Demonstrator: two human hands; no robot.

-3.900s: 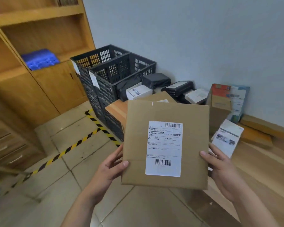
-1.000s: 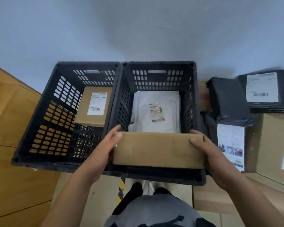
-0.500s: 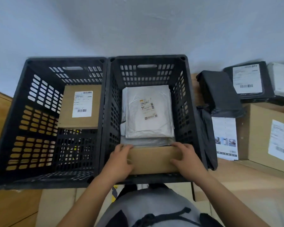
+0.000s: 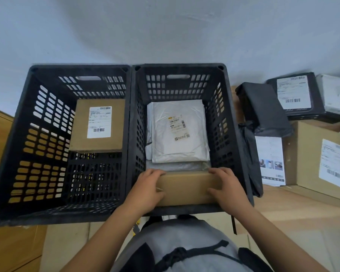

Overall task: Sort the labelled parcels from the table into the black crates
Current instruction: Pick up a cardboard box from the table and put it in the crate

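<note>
Black left crate [image 4: 28, 146] held one labelled brown parcel [image 4: 97, 125]. Right crate [image 4: 227, 122] held white mailers [image 4: 178, 132]. Left hand [image 4: 148, 188] and right hand [image 4: 227, 186] gripped a brown box [image 4: 185, 188] at its ends, fingers curled over its top edge, inside that crate's near wall. Desk [image 4: 302, 211] further right carried more parcels.

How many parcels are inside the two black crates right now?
At least 3. A brown labelled parcel lies in the left crate; a white mailer lies in the right crate, where both hands hold a brown parcel. More may lie under the mailer.
</note>
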